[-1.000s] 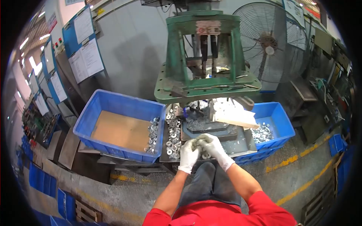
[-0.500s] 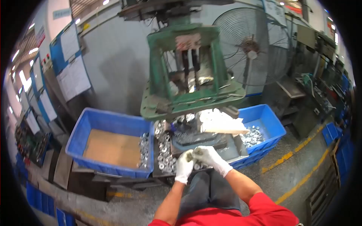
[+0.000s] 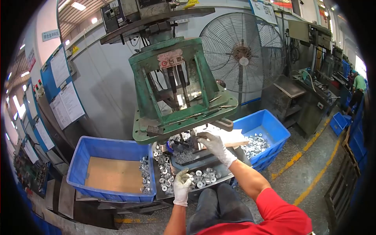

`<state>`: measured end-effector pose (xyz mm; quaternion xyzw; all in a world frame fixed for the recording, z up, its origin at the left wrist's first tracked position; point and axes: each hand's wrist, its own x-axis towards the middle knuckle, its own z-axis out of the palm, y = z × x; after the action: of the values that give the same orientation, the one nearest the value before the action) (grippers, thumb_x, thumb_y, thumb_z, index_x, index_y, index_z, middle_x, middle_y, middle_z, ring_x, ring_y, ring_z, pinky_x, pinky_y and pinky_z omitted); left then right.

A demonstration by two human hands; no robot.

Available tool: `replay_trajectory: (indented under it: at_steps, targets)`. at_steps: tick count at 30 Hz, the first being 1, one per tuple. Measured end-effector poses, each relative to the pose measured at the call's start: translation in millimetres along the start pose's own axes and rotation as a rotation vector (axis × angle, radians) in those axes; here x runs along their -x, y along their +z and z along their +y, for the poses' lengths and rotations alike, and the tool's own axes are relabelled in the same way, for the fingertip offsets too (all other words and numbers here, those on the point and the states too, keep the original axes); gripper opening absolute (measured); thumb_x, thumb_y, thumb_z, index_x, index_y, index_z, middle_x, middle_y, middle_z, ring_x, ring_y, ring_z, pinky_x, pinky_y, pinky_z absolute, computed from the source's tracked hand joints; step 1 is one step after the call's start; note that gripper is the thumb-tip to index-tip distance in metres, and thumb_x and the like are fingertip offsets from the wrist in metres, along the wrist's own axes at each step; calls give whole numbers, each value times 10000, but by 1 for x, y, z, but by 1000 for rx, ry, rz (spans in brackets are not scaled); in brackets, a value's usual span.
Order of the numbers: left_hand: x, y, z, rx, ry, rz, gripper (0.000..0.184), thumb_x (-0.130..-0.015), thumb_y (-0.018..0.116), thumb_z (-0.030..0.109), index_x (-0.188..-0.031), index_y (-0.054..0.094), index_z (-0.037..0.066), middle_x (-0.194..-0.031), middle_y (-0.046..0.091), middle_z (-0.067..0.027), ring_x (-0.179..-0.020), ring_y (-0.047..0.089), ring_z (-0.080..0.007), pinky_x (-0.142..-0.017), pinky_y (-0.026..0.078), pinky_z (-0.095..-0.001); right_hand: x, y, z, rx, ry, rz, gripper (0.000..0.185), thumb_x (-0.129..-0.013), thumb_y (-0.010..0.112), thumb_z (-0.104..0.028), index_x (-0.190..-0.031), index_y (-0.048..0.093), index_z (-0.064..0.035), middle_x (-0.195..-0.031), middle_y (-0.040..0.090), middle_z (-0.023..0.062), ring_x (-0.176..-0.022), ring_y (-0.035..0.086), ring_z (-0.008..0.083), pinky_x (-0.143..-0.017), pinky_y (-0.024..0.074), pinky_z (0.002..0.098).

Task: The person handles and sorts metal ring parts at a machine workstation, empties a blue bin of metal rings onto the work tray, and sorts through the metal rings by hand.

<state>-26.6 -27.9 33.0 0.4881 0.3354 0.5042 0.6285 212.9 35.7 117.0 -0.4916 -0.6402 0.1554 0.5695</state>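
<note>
My left hand point(image 3: 181, 187), in a white glove, is at the front edge of the metal tray, beside a pile of round metal parts point(image 3: 203, 178). Its fingers are curled; what they hold, if anything, is too small to make out. My right hand point(image 3: 213, 145), also gloved, reaches up to the work area under the green machine point(image 3: 176, 117), by a bright, pale sheet point(image 3: 231, 137). Its fingertips are bent near the tooling and partly hidden. More metal parts point(image 3: 163, 172) lie along the tray's left side.
A blue bin point(image 3: 111, 197) with a brown sheet and metal parts stands left. Another blue bin point(image 3: 276, 147) with small parts stands right. Behind are a large fan point(image 3: 243, 58) and clipboards point(image 3: 66, 103). A person point(image 3: 358, 88) stands far right.
My hands were together above the tray's front edge and have parted. The right one has moved up to the machine, the left one stays low. The view has tilted up and right.
</note>
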Motion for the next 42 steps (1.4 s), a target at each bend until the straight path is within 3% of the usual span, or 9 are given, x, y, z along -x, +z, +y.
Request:
replay_trajectory:
  at_steps: [10, 15, 20, 22, 25, 29, 35, 39, 42]
  targets:
    - [-3, -6, -3, 112, 110, 8, 531, -853, 651, -94, -1355, 498, -12, -995, 612, -3, -823, 583, -73, -747, 523, -221, -17, 15, 18, -133, 265, 85, 332, -903, 696, -174, -1203, 667, -34, -1168, 714, 156, -1083, 688, 241, -926, 535, 350]
    - [-1, -1, 11, 56, 108, 38, 604, -832, 635, -105, -1404, 462, -14, -976, 600, -6, -858, 579, -78, -768, 505, -210, -38, 10, 25, 205, 338, -1, 465, -908, 657, -374, -1209, 672, -20, -1024, 703, 267, -1005, 672, 409, -893, 506, 424]
    - [2, -2, 10, -81, 167, 96, 652, -832, 627, -98, -1445, 426, -7, -1004, 561, -3, -915, 565, -73, -796, 499, -210, -10, 14, 5, 60, 298, 251, 353, -958, 639, -280, -1220, 616, -45, -1022, 737, 139, -947, 699, 287, -838, 529, 392]
    - [3, -1, 9, -49, 210, 87, 647, -840, 618, -99, -1449, 424, -2, -1001, 563, -3, -910, 567, -75, -801, 501, -216, 17, 10, -28, -80, 465, -90, 227, -956, 629, -202, -1129, 669, -61, -1000, 735, 123, -929, 700, 257, -817, 539, 375]
    - [-2, 0, 1, -22, 261, 75, 641, -847, 610, -98, -1452, 421, -1, -994, 571, -7, -891, 573, -78, -801, 504, -223, 55, 19, -37, -14, -103, -348, 205, -920, 675, -187, -1081, 696, -63, -971, 713, 131, -923, 696, 290, -832, 543, 368]
    - [3, 14, 16, -204, 215, 108, 666, -833, 624, -64, -1460, 411, 12, -1018, 574, -21, -888, 571, -95, -793, 507, -225, 85, 41, -24, 145, -152, -478, 271, -912, 680, -201, -1159, 670, -90, -1005, 698, 133, -921, 678, 337, -830, 546, 394]
    - [10, 16, 4, -239, 195, 115, 577, -848, 566, -59, -1408, 512, 68, -1194, 621, -113, -976, 629, -186, -884, 521, -306, 96, 41, -18, 33, 172, -528, 225, -914, 711, -159, -1118, 675, -71, -899, 711, 100, -810, 698, 164, -737, 553, 302]
    - [18, -15, 32, -912, 365, 55, 314, -864, 579, 55, -1161, 677, 69, -1117, 701, -153, -1045, 668, -322, -899, 535, -393, 110, 34, -6, 75, 147, -332, 194, -935, 705, -136, -1094, 666, -33, -876, 712, 65, -743, 653, 102, -702, 539, 256]
    - [25, -59, 47, -1471, 405, 96, 244, -875, 595, 193, -1060, 710, 84, -960, 702, -170, -861, 678, -361, -724, 536, -479, 100, 20, 10, -338, 619, -175, 200, -945, 711, -178, -1096, 659, -59, -859, 698, 48, -737, 654, 102, -659, 532, 260]
